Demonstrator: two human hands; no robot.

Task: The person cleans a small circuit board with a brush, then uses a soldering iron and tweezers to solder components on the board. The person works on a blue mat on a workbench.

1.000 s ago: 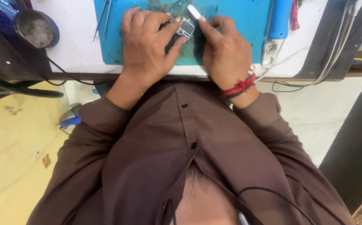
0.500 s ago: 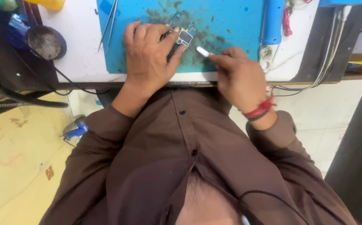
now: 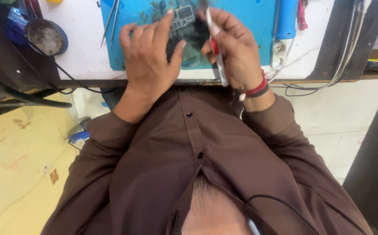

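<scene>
On the one blue work mat [image 3: 258, 30] lies a single small circuit board [image 3: 184, 17], pinned under the left hand [image 3: 147, 56] with its spread fingers pressing down, while the right hand [image 3: 237, 52] clenches one white, red-banded tool [image 3: 214, 48] beside two tweezers [image 3: 112, 19].

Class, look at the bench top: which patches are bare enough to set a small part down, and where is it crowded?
Bare: the white table strip between the round tin and the blue mat, and the mat's right part beside the right hand. Crowded: mat centre, where the left hand steadies the circuit board; tweezers line its left edge.
</scene>
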